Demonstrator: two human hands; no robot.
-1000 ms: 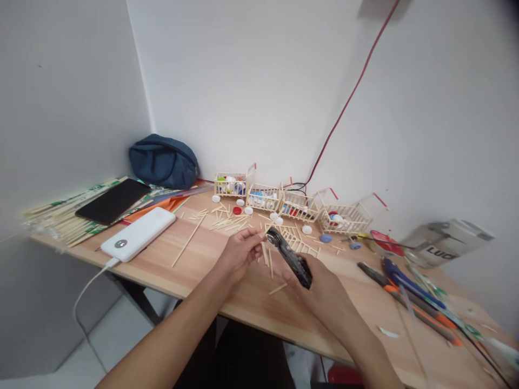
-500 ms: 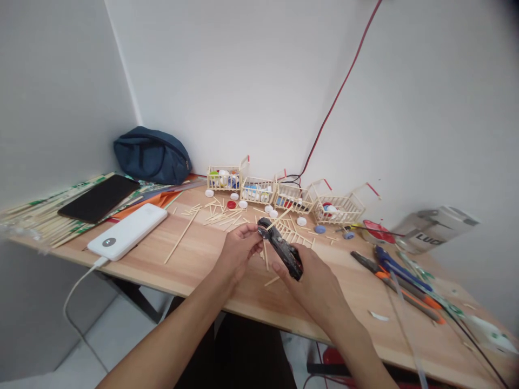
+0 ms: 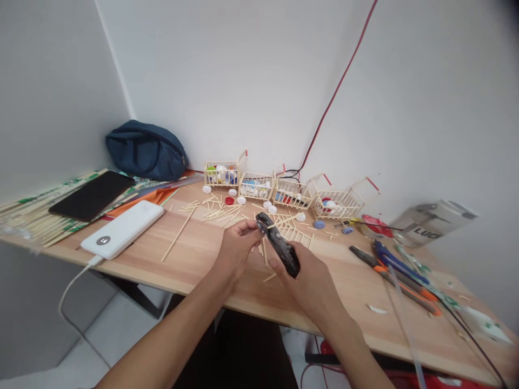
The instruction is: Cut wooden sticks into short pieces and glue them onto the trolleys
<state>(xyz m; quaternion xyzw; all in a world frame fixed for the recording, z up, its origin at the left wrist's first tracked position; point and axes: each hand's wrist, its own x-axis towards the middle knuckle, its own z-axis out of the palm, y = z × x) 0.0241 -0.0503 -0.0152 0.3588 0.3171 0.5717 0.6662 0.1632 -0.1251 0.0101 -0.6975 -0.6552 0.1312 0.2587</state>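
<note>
My right hand is wrapped round the handles of a black hand cutter, whose head points away and to the left. A thin wooden stick lies across the cutter's jaws, its free end sticking out to the right. My left hand pinches the stick's other end beside the jaws; the fingertips partly hide it. Beyond the hands is a ladder-like panel of glued sticks. Short cut sticks are scattered to its left. Behind them stand several small stick-built carts with bottle caps inside.
At left are a white power bank with a cable, a black phone on long sticks, and a blue pouch. Pliers, a blue glue gun and a carton are at right. The table's front edge is near my forearms.
The cutter's handles look squeezed closer together, and the stick's free end has swung lower. Both hands stay nearly in place while the whole view has shifted slightly.
</note>
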